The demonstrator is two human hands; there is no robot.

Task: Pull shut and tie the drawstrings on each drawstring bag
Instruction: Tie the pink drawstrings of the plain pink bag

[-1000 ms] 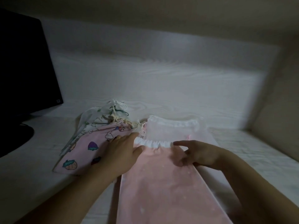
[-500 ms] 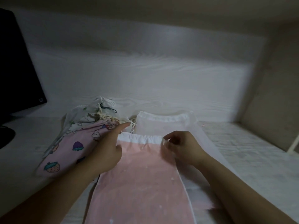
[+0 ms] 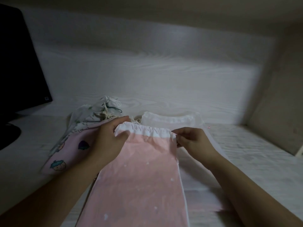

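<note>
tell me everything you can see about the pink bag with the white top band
The pink bag is thin, soft cloth with faint pale specks, lying flat on the white table. Its white top band is partly gathered. The left hand grips the band's left end; the right hand pinches its right end. It overlaps another pale bag behind.

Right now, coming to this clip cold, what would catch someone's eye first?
The long pale pink drawstring bag with a gathered white top band lies front and centre, the left hand gripping its left corner and the right hand pinching its right end. A pile of printed fabric bags with strawberry patterns sits left of it. A dark computer monitor stands at the far left.
</note>
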